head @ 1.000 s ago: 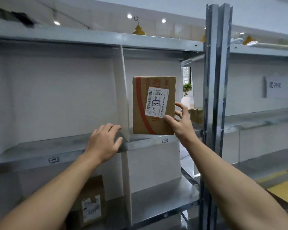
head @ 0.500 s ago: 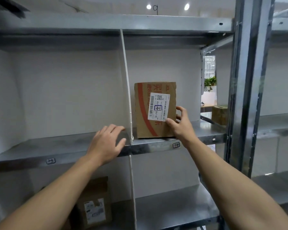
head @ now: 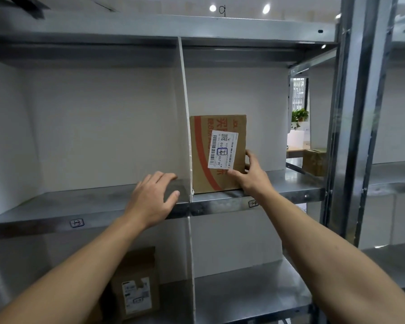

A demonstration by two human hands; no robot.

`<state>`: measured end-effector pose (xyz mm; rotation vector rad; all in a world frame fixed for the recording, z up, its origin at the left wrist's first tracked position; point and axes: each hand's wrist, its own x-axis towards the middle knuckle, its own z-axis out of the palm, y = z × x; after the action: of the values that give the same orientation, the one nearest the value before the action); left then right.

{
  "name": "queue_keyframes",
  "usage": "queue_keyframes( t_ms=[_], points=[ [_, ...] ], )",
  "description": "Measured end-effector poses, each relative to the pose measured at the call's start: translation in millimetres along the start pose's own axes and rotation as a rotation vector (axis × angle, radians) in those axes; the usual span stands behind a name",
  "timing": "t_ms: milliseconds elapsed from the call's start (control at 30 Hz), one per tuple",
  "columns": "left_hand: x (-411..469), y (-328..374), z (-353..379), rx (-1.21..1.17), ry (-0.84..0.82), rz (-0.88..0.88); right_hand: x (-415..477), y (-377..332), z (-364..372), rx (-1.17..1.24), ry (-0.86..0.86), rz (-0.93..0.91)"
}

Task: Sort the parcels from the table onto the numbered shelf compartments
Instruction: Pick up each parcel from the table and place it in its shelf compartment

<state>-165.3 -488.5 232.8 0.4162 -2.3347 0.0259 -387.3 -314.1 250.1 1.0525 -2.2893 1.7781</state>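
Nearly shelved: parcel beside the divider

Right hand (head: 250, 176) pinched the parcel (head: 202, 164) at its lower right corner, thumb on the front. Left of that hand it stood upright on the shelf (head: 220, 206), just beside the divider (head: 185, 127). Releasing gently, without tipping it forward, seemed wise. Open shelf room lay right of the hand, toward the post (head: 351, 113). Left hand (head: 152, 199) rested open on the shelf lip past the divider.

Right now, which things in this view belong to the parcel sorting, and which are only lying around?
Belongs to the job:
red-striped parcel, standing in the right compartment
second parcel on the lower shelf
numbered tags on the shelf edge
white divider

Just there:
potted plant
brown box beyond the rack
ceiling lights
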Motion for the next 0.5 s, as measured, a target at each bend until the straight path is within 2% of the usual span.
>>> queue_keyframes(
  t_ms=[133,333,500],
  points=[
    [-7,-7,-7,-0.049,0.002,0.008,-14,-7,-6,-0.072,0.081,0.029],
    [-27,-6,-11,-0.129,0.033,0.105,-67,1,-4,-0.327,0.254,-0.018],
    [-60,12,-2,-0.231,-0.012,0.228,-145,17,6,-0.701,0.221,-0.032]
  ],
)
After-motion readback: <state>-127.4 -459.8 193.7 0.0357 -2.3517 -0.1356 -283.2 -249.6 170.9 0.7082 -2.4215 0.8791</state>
